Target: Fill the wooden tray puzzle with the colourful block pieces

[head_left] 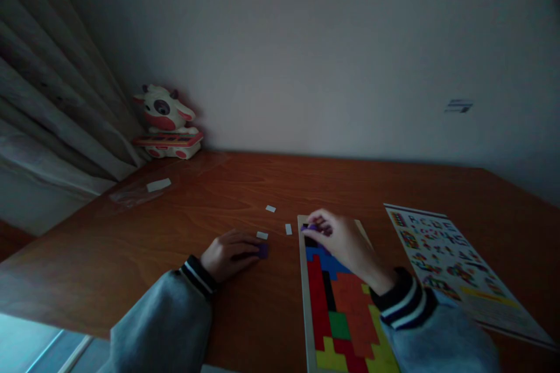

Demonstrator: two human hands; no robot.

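Note:
My right hand pinches a small purple puzzle piece over the far left corner of a wooden puzzle tray. Red, orange, blue, green and yellow block pieces lie in the tray, with dark gaps at its far end and beside the long red piece. My left hand rests on the table to the left of the tray, its fingers on another purple piece. That piece is partly hidden under the fingers.
Small white rectangles lie on the wooden table near the tray. A printed pattern sheet lies at the right. At the back left stand a cow toy with a keyboard and a clear plastic wrapper; a curtain hangs beside them.

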